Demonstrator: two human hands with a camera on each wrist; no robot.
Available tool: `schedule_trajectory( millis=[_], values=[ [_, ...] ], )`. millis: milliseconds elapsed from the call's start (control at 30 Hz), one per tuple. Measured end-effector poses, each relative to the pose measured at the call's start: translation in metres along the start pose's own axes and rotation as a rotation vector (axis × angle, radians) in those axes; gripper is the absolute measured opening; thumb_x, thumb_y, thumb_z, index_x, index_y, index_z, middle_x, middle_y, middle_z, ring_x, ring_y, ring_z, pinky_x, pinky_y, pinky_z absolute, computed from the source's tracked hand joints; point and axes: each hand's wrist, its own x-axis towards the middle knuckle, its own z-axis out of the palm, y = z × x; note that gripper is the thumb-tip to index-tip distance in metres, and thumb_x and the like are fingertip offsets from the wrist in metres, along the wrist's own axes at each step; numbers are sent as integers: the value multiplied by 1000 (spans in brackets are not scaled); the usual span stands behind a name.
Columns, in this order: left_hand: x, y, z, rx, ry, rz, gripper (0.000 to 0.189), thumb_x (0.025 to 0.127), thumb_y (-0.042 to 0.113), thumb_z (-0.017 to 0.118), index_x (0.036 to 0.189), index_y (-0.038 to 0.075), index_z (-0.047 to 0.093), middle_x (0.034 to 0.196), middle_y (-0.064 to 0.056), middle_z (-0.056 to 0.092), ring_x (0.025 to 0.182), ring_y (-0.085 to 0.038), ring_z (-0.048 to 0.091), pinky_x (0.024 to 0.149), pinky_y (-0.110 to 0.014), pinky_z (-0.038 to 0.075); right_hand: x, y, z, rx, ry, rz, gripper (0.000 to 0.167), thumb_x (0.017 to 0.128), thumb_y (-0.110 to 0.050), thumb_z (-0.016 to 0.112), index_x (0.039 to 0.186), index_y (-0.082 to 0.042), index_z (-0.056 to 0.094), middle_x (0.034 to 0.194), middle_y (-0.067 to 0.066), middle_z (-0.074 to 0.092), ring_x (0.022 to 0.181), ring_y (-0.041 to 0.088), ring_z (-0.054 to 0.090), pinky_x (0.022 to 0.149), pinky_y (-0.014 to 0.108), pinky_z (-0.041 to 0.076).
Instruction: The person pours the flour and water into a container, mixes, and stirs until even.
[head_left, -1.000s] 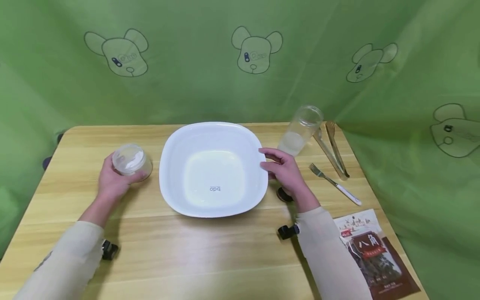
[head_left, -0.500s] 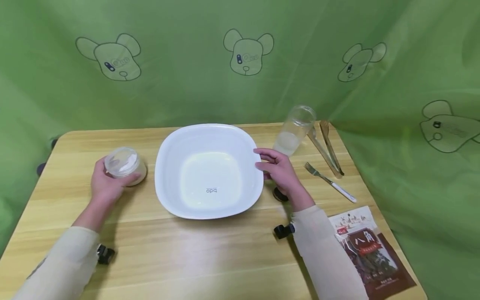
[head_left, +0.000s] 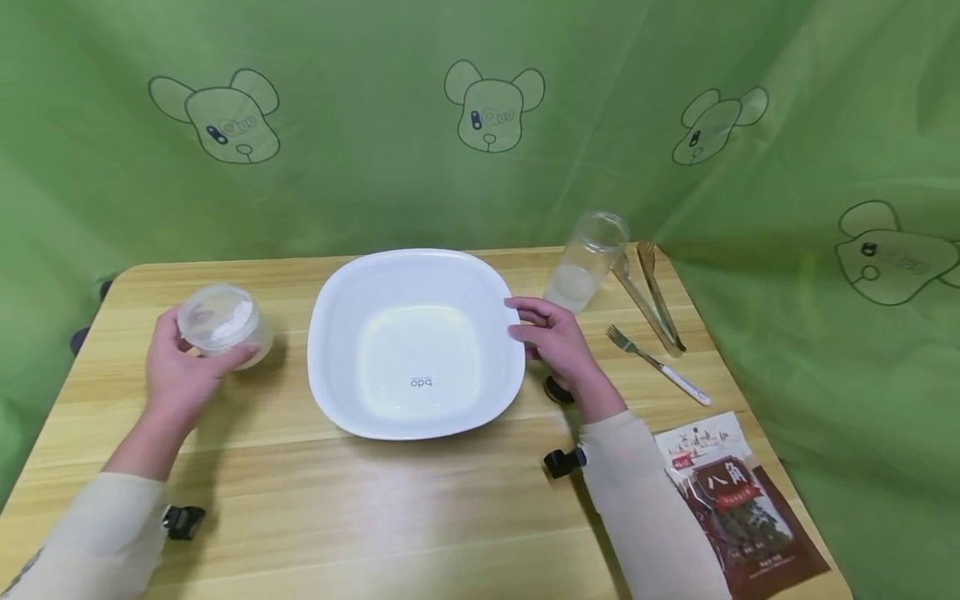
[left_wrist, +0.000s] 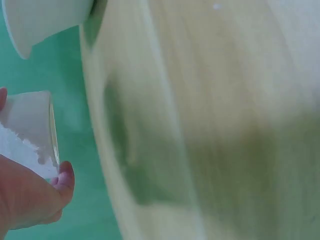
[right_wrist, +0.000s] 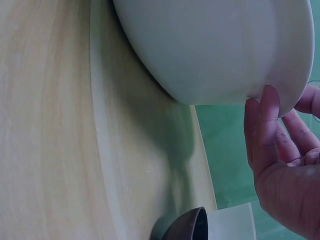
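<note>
On the left of the head view, my left hand [head_left: 180,367] grips a clear round jar [head_left: 225,325] with white powder in it. The left wrist view shows the jar [left_wrist: 30,125] raised off the table, its powder lying along one side, with fingertips around it. In the middle stands a white plastic basin [head_left: 420,367] with nothing in it. My right hand [head_left: 558,342] pinches the basin's right rim between thumb and fingers, as the right wrist view shows from below on the basin's outer wall [right_wrist: 215,50].
Behind my right hand stands a tall glass jar [head_left: 588,262] with whitish contents. Tongs [head_left: 652,300], a fork [head_left: 660,365] and a brown spice packet [head_left: 742,508] line the right side. A small dark cup-shaped thing [right_wrist: 185,227] sits under my right wrist. A green curtain [head_left: 360,167] hangs behind the table.
My left hand has lifted the jar and carried it left, away from the basin. My right hand keeps its hold on the rim. The head view has shifted slightly.
</note>
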Motion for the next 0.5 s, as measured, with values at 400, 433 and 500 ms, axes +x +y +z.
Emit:
schedule_trajectory(
  millis=[400,433,500],
  values=[
    [-11,46,-8,19,-61,203,98,69,6,92,151,14,39,139,-6,47,123,-21,43,103,-41,43,0,0,1,18,-2,-3,44,90,1,68,134,-1,60,126,20,64,78,17,68,53,23,53],
    [-12,49,-7,29,-71,221,98,68,5,91,151,13,39,139,-6,47,122,-22,43,102,-41,44,0,0,1,16,-3,-2,44,90,1,68,134,-1,60,126,20,64,78,17,68,53,23,53],
    [-14,55,-5,45,-90,264,97,67,3,91,150,11,41,137,-6,48,121,-22,44,100,-37,46,0,0,1,14,-4,-2,44,91,1,68,134,-1,60,126,20,64,77,17,68,53,22,53]
  ],
)
